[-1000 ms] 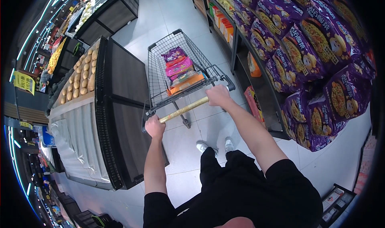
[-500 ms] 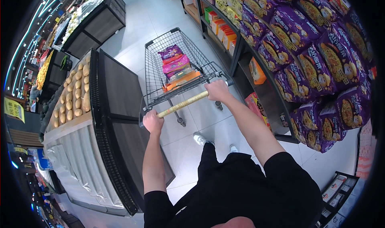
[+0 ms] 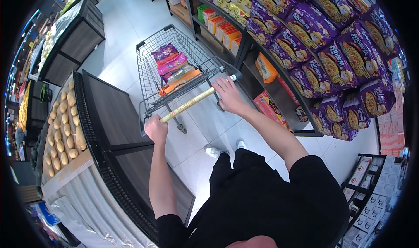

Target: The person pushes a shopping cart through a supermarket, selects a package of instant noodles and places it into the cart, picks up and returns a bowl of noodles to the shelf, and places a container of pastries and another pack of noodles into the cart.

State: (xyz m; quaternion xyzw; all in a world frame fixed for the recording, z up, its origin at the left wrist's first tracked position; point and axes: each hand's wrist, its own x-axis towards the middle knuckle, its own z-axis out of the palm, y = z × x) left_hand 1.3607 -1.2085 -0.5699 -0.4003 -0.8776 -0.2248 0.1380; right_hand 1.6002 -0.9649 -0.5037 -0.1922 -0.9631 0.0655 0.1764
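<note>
A dark wire shopping cart stands in front of me with its pale yellow push handle toward me. Closed around the handle's left end is my left hand. My right hand rests near the other end, its fingers stretched out over the bar and slightly apart. Inside the basket lie a purple packet, a bright pink packet and an orange package, among other goods partly covered by one another.
Close on the left, a dark-sided stand carries rows of potatoes. A shelf on the right holds stacked purple noodle packs, with boxes and packets below. Pale tiled floor runs ahead between the displays. A low black rack stands at lower right.
The view has turned, so the cart and stand sit farther left. My right hand's fingers have loosened from their wrap and straightened over the handle. My left hand keeps its grip.
</note>
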